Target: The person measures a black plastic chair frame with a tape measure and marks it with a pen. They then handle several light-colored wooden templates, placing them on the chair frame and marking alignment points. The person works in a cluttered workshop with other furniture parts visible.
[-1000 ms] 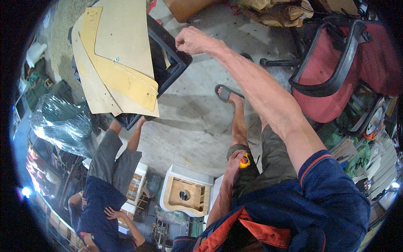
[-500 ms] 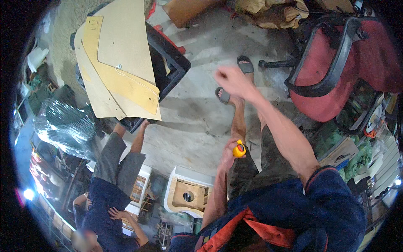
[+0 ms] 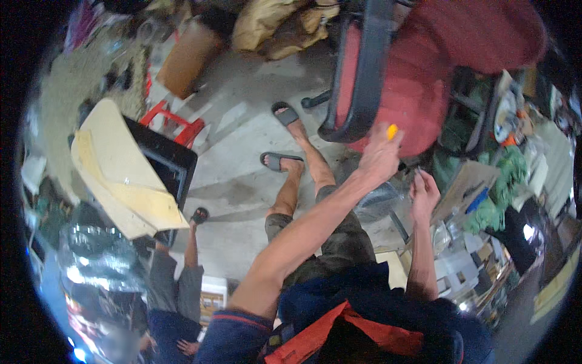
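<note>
My left hand (image 3: 381, 159) reaches across to the red chair (image 3: 409, 91) and is closed around a yellow tape measure (image 3: 392, 131). The tape measure lies in front of the chair's red seat, close to the black armrest (image 3: 359, 79); whether it touches the seat I cannot tell. Lower and to the right, my right hand (image 3: 425, 193) is raised with its fingers curled in a pinch. Whatever sits between those fingertips is too small to make out.
At left, cream and yellow flat panels (image 3: 121, 176) rest on a black frame (image 3: 185, 161), beside a red stool (image 3: 173, 121). Another person (image 3: 173, 309) stands at lower left. A cardboard box (image 3: 191, 57), brown paper (image 3: 282, 27), and green plastic (image 3: 494, 212) surround the floor.
My view has turned rightward. My left hand has carried the tape measure from near my legs to the chair; my right hand has swung from above the floor to beside it.
</note>
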Demonstrator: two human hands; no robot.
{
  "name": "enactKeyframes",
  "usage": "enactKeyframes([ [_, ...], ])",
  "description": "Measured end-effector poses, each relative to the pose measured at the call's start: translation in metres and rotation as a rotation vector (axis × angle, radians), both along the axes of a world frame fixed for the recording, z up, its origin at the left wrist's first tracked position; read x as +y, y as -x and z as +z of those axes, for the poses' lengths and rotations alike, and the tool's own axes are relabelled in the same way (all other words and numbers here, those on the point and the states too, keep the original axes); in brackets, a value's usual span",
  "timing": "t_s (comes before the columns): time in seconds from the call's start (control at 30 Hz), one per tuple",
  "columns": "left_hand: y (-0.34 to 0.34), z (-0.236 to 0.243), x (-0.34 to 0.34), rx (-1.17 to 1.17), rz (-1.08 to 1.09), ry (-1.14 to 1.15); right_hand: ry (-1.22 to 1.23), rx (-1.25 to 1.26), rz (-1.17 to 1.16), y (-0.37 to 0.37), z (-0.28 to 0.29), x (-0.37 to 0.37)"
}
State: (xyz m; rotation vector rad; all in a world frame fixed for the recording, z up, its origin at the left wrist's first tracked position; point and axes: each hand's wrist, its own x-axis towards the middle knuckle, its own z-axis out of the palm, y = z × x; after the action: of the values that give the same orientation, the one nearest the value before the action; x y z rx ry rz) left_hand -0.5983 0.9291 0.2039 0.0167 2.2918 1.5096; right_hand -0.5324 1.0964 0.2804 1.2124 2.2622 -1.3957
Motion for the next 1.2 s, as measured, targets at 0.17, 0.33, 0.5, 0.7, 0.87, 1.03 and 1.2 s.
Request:
enactKeyframes([
  [0.17,0.066,-0.068,0.029,-0.073,0.204,0.136,0.057,-0.092,-0.11,-0.016,0.007,-0.022],
  [0.33,0.025,-0.09,0.04,0.575,0.239,0.264,0.082,-0.02,-0.081,-0.04,0.007,-0.048],
  [0.5,-0.076,-0.017,-0.025,-0.154,-0.033,0.082,0.235,0.055,0.077,-0.018,0.016,-0.104],
  [0.7,-0.209,0.009,-0.189,-0.636,0.669,-0.382,0.422,-0.028,0.447,-0.007,0.031,-0.222],
  [0.87,-0.372,-0.047,-0.367,-0.548,1.646,-0.153,0.394,-0.036,0.912,-0.054,0.027,-0.347],
  [1.03,-0.496,-0.047,-0.594,-0.244,1.987,0.582,0.43,-0.153,1.016,-0.128,0.021,-0.481],
  [1.2,-0.488,-0.025,-0.719,-0.163,1.528,0.82,0.505,-0.18,1.174,-0.208,0.022,-0.584],
])
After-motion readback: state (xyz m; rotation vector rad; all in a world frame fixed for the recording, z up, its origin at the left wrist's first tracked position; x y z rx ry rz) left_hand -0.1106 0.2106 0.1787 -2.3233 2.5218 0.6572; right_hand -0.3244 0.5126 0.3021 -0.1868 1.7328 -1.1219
